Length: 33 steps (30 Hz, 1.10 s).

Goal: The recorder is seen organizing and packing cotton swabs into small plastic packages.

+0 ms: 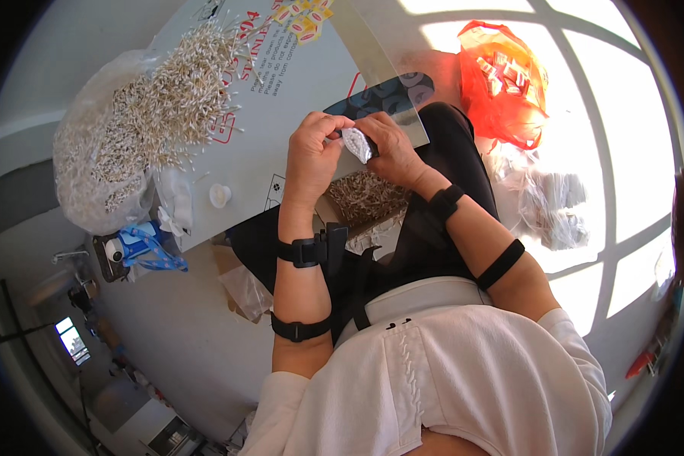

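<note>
My right hand (391, 152) is closed around a small bundle of cotton swabs (357, 146), with the white tips facing me. The bundle's sides are mostly covered by my fingers, and a dark edge shows beside it. From the other side my left hand (317, 152) pinches at the bundle's upper left edge; I cannot make out exactly what lies between those fingertips. Both hands are above the table's near edge. To their left, a large heap of loose cotton swabs (186, 87) spills from a clear plastic bag (76, 178) onto the table (281, 129).
Below my hands sits a box of swabs (368, 196). A small white cup-like piece (220, 195) and a blue strap (156, 258) are at the left. Yellow labels (304, 19) lie at the far edge. An orange-red bag of packets (501, 83) and clear plastic bags (555, 205) stand right.
</note>
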Motion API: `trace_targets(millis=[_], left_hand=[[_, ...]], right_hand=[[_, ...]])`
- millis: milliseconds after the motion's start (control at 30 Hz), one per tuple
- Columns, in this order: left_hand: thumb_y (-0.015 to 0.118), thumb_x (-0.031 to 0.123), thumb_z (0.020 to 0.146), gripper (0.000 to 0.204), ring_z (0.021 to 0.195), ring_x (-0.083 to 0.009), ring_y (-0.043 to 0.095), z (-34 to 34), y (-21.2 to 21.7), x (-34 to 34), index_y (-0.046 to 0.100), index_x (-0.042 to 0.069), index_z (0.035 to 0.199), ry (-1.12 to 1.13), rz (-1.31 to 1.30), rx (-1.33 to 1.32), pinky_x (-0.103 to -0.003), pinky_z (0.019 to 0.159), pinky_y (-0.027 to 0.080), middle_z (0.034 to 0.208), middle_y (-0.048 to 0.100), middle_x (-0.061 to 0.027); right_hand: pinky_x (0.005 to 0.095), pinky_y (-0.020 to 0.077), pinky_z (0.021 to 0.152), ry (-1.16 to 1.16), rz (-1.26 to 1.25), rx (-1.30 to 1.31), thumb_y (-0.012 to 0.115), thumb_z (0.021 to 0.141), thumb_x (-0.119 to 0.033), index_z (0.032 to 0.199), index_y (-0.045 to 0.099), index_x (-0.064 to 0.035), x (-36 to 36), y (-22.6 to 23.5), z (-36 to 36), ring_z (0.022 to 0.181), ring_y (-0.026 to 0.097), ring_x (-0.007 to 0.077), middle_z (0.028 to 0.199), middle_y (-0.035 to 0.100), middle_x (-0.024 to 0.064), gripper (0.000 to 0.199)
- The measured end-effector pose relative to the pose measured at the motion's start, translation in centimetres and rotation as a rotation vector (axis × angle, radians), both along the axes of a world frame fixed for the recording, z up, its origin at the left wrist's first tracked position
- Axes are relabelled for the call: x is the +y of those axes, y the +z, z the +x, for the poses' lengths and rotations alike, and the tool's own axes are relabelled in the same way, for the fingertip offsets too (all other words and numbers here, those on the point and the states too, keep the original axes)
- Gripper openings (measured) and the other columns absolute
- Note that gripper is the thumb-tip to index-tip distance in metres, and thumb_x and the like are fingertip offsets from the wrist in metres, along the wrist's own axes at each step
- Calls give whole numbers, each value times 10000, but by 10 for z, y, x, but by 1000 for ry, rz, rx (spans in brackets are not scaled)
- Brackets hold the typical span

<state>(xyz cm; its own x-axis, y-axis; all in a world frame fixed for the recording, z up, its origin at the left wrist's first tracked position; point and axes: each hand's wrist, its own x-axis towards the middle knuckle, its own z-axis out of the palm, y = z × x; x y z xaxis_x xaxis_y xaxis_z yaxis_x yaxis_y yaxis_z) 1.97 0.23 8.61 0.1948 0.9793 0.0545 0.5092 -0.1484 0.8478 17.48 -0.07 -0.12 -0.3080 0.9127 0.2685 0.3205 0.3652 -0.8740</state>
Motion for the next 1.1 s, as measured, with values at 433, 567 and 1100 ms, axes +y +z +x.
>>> trace_targets(millis=[433,567,1100], left_hand=[[682,-40,731,102,634,-213,569,-6,-12,-20,642,16,806,123,229,100,-304,579,451,739,577,-81],[686,-37,733,102,653,-207,574,-4,-18,-23,643,16,808,187,248,58,-307,586,456,760,573,-76],[715,-14,724,129,696,-260,564,11,-36,-18,615,23,795,154,633,212,-339,598,471,798,556,-73]], right_hand=[[350,469,896,-13,-126,186,724,660,-10,1074,666,-90,-2,31,23,1042,567,256,1035,648,72,425],[338,481,835,-59,-155,210,738,697,-51,987,699,-85,-3,37,24,978,598,243,988,651,65,295],[356,485,691,-24,329,-52,713,740,-109,791,661,-78,10,47,18,807,574,256,811,591,45,79]])
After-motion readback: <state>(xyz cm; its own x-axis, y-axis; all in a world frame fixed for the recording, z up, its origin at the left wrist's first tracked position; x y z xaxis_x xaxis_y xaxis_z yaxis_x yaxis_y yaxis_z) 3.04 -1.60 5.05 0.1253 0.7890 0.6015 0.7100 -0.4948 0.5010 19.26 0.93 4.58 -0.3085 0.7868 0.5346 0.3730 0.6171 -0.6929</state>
